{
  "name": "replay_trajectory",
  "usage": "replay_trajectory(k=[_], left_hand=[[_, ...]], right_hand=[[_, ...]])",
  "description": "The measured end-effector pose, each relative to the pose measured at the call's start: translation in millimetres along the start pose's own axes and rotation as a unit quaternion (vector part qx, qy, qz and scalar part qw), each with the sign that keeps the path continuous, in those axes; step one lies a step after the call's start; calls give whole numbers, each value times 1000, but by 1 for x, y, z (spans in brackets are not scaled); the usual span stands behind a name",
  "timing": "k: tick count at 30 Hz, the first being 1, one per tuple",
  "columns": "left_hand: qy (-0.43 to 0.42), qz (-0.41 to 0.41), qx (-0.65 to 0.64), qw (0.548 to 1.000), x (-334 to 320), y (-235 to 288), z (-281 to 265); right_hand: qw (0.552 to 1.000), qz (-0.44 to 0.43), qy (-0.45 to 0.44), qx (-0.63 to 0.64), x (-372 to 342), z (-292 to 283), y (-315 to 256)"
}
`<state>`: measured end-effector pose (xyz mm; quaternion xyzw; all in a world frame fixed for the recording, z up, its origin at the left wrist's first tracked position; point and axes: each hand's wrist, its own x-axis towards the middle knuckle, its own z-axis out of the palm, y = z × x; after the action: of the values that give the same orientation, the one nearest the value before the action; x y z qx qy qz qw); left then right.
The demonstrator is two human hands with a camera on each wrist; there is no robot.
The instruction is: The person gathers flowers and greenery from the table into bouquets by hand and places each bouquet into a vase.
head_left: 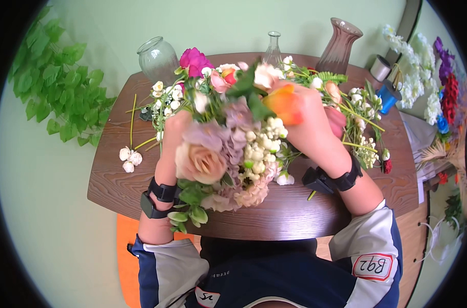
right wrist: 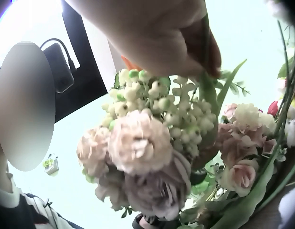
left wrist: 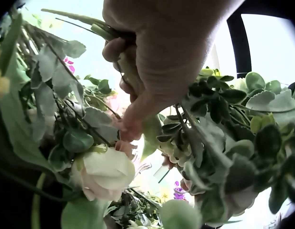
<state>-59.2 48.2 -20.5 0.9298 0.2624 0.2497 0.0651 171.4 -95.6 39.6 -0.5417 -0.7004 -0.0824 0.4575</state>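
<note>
Our left hand [head_left: 177, 126] is gripping stems [left wrist: 103, 31], likely firmer holds than the near bouquet's [head_left: 233, 149] soft petals; our right hand [head_left: 306, 115] is curling round greenery [right wrist: 208, 88].

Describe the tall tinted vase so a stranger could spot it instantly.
Start at the dark wooden table and look along its far edge, where three glass vessels stand. The tall tinted vase is the rightmost, ribbed with a flared mouth. Its brownish-mauve glass separates it from the paler round jar and slim bottle.
</note>
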Motion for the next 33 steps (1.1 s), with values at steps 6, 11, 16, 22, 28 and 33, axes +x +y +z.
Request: replay_trajectory(k=[6,11,16,22,28,33], left_hand=[[9,-6,-27,1000,-2,-1,5],[22,-14,-43,999,-5,-2,3],[31,-17,-55,998,-5,-4,-1],[31,-15,-80,996,-4,-3,-1],[36,-15,-106,994,-3,-4,-1],[39,-26,-130,990,-11,-5,1]], right_hand=[[989,-75,54,-112,14,-44,-25],[978,-108,-15,-180,20,-66,-23],[990,-127,1,-56,22,-59,-14],[989,-143,33,-28,17,-54,-21],[990,-115,71,32,17,-46,-28],[982,-116,132,66,18,-46,-30]])
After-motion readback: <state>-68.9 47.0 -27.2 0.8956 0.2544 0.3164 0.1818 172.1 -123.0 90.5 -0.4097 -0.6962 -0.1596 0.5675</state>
